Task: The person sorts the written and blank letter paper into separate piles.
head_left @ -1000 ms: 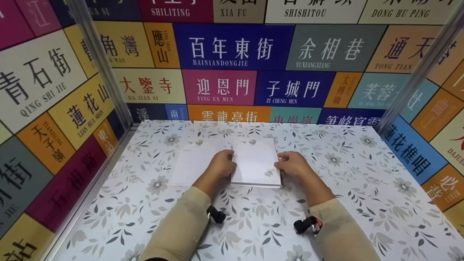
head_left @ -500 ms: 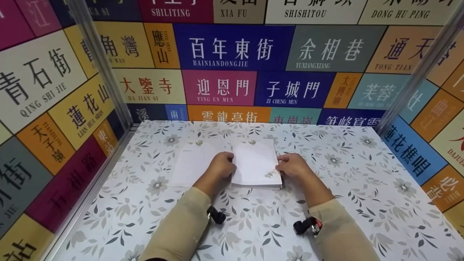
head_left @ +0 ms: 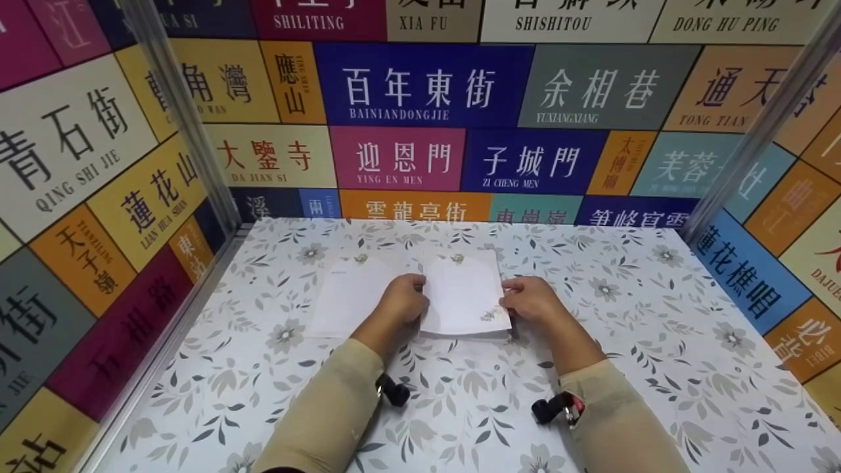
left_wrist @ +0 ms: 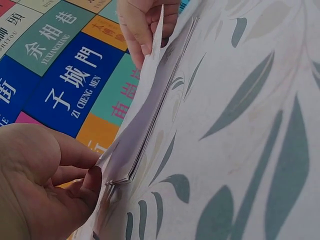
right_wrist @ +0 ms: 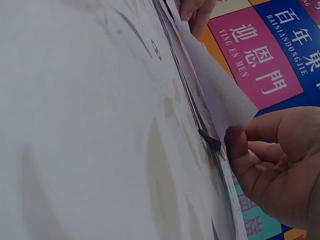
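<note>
Item: one white top sheet, bowing just above the paper stack. Handling, as I am judging it: light, limp, easily creasing, perhaps clinging to the stack; best hold, both side edges, gently. My left hand: I am pinching the sheet's edge between thumb and finger at the stack's left side. My right hand: pinching likewise at the stack's right side. Second white sheet: lying left of the stack. Differing from a second ago: the near edge is no longer lying straight along the stack but curving, its right corner rising.
</note>
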`<move>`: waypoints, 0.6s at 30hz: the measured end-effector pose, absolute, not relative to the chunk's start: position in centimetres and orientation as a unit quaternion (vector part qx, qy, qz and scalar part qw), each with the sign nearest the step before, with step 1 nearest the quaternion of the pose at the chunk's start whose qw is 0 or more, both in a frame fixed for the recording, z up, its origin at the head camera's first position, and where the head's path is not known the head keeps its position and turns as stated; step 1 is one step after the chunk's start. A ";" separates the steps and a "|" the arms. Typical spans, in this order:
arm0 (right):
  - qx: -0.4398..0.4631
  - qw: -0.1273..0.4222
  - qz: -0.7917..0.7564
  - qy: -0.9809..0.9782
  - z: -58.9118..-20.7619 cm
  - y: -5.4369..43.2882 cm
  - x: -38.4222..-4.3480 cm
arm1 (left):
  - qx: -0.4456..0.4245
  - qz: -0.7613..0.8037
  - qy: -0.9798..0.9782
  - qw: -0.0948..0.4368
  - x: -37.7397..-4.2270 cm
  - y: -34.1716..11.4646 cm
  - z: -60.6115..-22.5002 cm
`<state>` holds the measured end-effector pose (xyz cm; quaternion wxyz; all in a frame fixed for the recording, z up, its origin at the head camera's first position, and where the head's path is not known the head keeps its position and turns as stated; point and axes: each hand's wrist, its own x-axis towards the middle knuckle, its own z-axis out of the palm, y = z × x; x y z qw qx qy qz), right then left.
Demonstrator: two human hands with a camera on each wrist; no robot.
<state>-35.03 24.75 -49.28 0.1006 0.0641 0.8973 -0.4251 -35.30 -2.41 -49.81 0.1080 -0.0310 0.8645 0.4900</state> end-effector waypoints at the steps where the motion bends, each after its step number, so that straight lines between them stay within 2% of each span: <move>1: 0.068 0.100 -0.428 0.896 -49.3 24.8 -35.0 | -0.034 0.490 0.865 0.109 -35.3 -2.4 -49.8; 9: 0.075 0.085 -0.459 0.881 -49.1 25.5 -34.8 | -0.044 0.509 0.854 0.104 -35.4 -1.8 -49.5; 18: 0.086 0.084 -0.473 0.873 -48.2 27.4 -34.6 | -0.017 0.530 0.845 0.066 -35.0 0.0 -49.4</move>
